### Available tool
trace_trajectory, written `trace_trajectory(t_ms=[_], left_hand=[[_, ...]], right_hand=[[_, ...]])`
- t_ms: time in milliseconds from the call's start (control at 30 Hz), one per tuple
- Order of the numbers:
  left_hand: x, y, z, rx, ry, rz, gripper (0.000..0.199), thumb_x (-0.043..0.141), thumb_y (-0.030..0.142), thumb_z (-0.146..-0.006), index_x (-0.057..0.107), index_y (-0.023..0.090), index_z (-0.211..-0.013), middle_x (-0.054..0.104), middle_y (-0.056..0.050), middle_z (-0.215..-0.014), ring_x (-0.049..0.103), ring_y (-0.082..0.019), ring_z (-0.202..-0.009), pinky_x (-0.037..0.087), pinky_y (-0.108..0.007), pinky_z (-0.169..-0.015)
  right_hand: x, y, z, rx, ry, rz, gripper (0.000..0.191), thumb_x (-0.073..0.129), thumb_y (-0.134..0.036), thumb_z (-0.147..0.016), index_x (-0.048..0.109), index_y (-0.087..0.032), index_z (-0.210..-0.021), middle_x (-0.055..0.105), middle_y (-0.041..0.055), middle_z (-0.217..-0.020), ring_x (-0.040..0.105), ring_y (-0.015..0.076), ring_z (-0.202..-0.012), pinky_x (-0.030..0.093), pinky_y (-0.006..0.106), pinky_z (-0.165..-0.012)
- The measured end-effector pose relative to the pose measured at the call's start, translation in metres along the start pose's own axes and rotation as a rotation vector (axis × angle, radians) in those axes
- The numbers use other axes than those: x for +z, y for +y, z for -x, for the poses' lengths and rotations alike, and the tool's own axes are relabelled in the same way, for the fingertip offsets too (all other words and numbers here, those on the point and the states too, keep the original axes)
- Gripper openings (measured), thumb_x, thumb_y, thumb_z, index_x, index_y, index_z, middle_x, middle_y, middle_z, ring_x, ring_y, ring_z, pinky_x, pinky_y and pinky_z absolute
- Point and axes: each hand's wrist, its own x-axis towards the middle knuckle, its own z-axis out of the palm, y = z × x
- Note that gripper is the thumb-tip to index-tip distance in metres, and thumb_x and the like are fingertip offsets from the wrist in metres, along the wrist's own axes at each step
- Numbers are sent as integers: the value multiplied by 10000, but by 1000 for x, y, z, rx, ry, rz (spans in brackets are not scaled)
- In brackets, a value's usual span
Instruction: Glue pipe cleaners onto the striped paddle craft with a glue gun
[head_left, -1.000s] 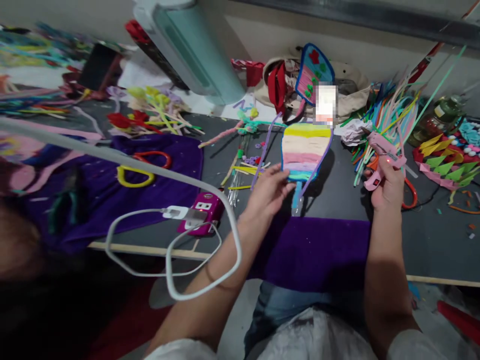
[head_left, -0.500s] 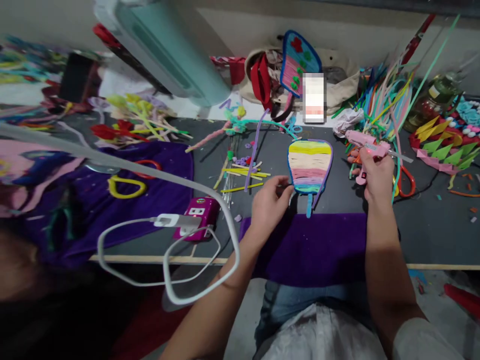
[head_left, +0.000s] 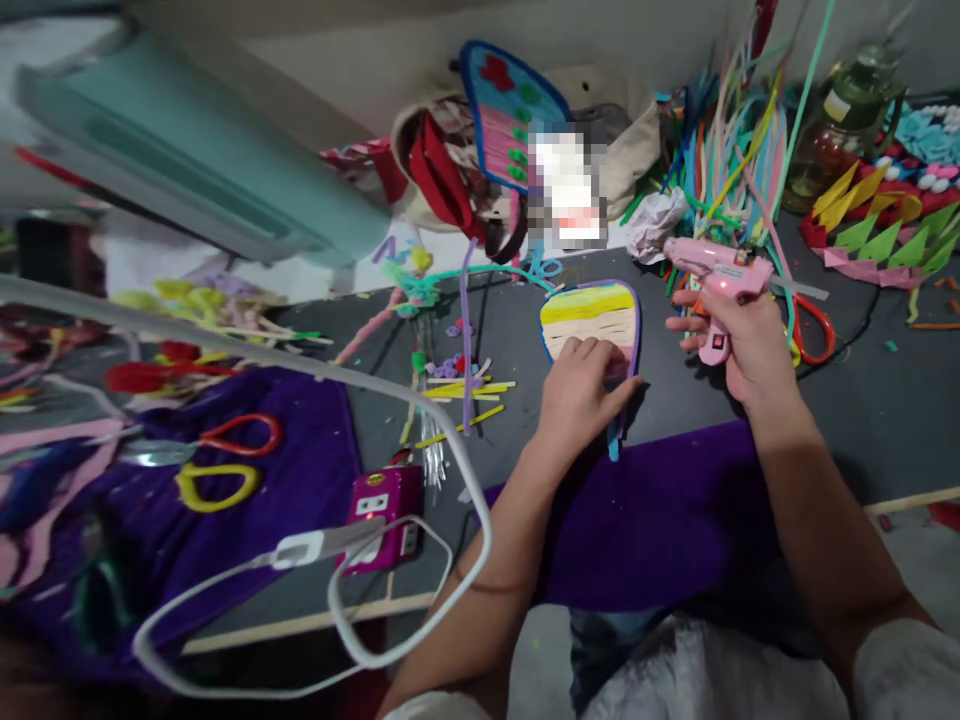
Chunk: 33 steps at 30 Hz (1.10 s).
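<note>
In the head view my left hand (head_left: 581, 395) lies over the lower half of a striped fan-shaped pipe-cleaner piece (head_left: 589, 312), holding it at its lower right edge. My bent fingers cover part of the yellow, cream and pink stripes. A purple pipe cleaner (head_left: 637, 318) runs along the right edge. Below my thumb a short blue stem (head_left: 613, 448) sticks out. To the right, my right hand (head_left: 739, 340) is closed around a pink glue gun (head_left: 720, 262), raised above the table, nozzle pointing left; its small red light is lit. Some of its fingers stretch out past the handle.
A white cable (head_left: 480, 470) loops in front of a magenta power strip (head_left: 386, 510). Scissors (head_left: 240, 435) rest on purple cloth at left. Red-handled scissors (head_left: 814, 330) lie behind my right hand, near bundled pipe cleaners (head_left: 735, 160). A teal appliance (head_left: 210, 150) stands at upper left.
My left hand has moved from beside the striped piece onto it. The purple pipe cleaner, previously slanting away at the bottom, now follows the edge more closely. The camera view has shifted.
</note>
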Motion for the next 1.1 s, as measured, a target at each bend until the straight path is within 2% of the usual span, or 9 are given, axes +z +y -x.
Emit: trace_trajectory(t_ms=[100,200,333,467,633,733,833,967,1100], left_hand=[[4,-7,7,5,-11,-2,220,753,392,-914,659,213,-999,690,-88,-986,587,-288,-984,466,-391,-850],[6,-11,10,35,-24,17,167,682,336,-949,684,200,-1045,691,-78,-982,608,-266,-967,482,-379,-856],[8,-14,10,53,-23,32,301,591,301,-977,700,190,-1234,692,-73,-1004,631,-249,-961,502,-370,-855],[10,-16,12,80,-31,-9,392,551,333,-1007,686,195,-1348,679,-78,-997,635,-252,-951,508,-380,-849],[12,-17,12,98,-23,-35,378,551,379,-1032,704,206,-1331,668,-74,-967,633,-248,-929,495,-367,-806],[12,-17,12,105,-25,-49,396,593,437,-1021,697,212,-1330,671,-73,-981,635,-250,-945,489,-361,-801],[11,-17,12,103,-43,-43,420,648,474,-990,690,219,-1321,680,-72,-1013,642,-256,-976,492,-358,-809],[7,-16,13,118,-50,-25,392,661,439,-978,698,210,-1294,680,-69,-1006,643,-251,-956,500,-362,-818],[6,-16,14,132,-43,-6,361,598,385,-1000,699,199,-1293,685,-71,-1006,639,-246,-951,502,-366,-827]], right_hand=[[1,1,3,-36,5,217,267,837,-387,-771,710,-163,-844,702,2,-679,562,87,-451,411,193,-375],[-4,4,1,-9,35,459,216,818,-334,-779,682,-167,-760,559,-58,-527,468,76,-384,356,207,-362],[-10,5,-1,19,1,676,205,763,-350,-812,671,-172,-773,562,-40,-550,508,105,-445,392,239,-424],[-9,2,-1,-17,-20,816,197,717,-358,-839,704,-162,-816,617,2,-623,603,150,-605,456,266,-559],[-7,-5,4,-67,-43,919,201,695,-333,-850,749,-152,-916,693,38,-764,665,187,-755,491,290,-670],[-8,-10,10,-59,-50,953,236,686,-335,-856,768,-144,-969,718,56,-798,684,200,-768,499,296,-683],[-13,-8,17,-4,-43,986,256,674,-360,-857,770,-135,-930,721,70,-777,686,207,-731,491,303,-657],[-20,0,24,21,-48,976,281,672,-389,-845,778,-146,-941,728,65,-759,699,216,-735,496,303,-654],[-22,3,24,-1,-61,941,279,667,-386,-839,779,-155,-949,732,59,-761,710,223,-762,506,301,-673]])
